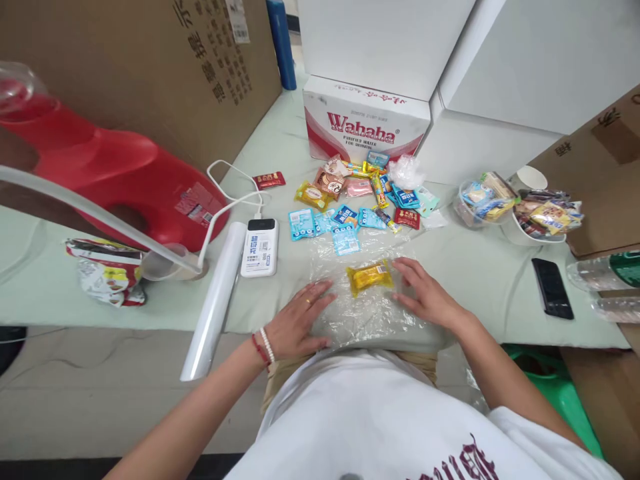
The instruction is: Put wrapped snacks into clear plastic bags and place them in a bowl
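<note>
A yellow-wrapped snack lies on a clear plastic bag spread flat near the table's front edge. My left hand rests on the bag's left side with its fingers apart, holding nothing. On the other side, my right hand is open, its fingertips close to the snack's right end; whether they touch the bag is hard to tell. Just beyond the bag is a loose pile of small packets, among them blue packets, a red packet, a second yellow-wrapped snack and a brown packet.
A white power bank with a cable and a white roll lie left. Behind the packets stands a Wahaba-style carton reading Wahaha. At right are a snack-filled clear tub, a white bowl and a black phone.
</note>
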`<state>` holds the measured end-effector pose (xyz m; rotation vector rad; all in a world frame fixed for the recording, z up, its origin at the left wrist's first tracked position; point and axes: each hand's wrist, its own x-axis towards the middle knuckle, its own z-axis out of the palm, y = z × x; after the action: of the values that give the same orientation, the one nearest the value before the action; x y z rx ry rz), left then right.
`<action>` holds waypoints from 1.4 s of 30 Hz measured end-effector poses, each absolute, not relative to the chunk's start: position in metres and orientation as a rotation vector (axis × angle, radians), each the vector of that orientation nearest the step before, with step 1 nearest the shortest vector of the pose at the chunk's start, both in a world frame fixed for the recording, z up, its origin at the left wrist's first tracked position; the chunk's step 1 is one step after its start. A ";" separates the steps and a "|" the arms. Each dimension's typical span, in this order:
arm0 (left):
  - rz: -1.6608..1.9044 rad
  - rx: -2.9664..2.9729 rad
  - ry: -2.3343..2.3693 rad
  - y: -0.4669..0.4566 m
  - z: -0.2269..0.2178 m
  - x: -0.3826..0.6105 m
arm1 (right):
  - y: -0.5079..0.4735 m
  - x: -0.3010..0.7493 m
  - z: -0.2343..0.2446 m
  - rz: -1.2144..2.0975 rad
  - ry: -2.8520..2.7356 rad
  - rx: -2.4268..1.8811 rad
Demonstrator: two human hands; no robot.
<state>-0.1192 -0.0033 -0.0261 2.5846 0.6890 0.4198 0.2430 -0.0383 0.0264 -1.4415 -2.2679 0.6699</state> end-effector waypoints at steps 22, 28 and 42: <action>0.779 2.113 1.572 0.068 -0.026 -0.072 | 0.024 0.284 0.034 0.879 -2.051 -1.828; 1.038 2.094 1.843 0.064 -0.027 -0.071 | 0.087 0.249 0.036 0.315 -2.291 -1.803; 0.738 2.786 1.196 -0.011 0.003 -0.013 | 0.102 0.205 0.037 0.593 -2.380 -1.781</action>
<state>-0.0128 -0.0108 0.0027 2.7863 1.1958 0.7378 0.2051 0.1024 0.0367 -1.7814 -2.3795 0.5932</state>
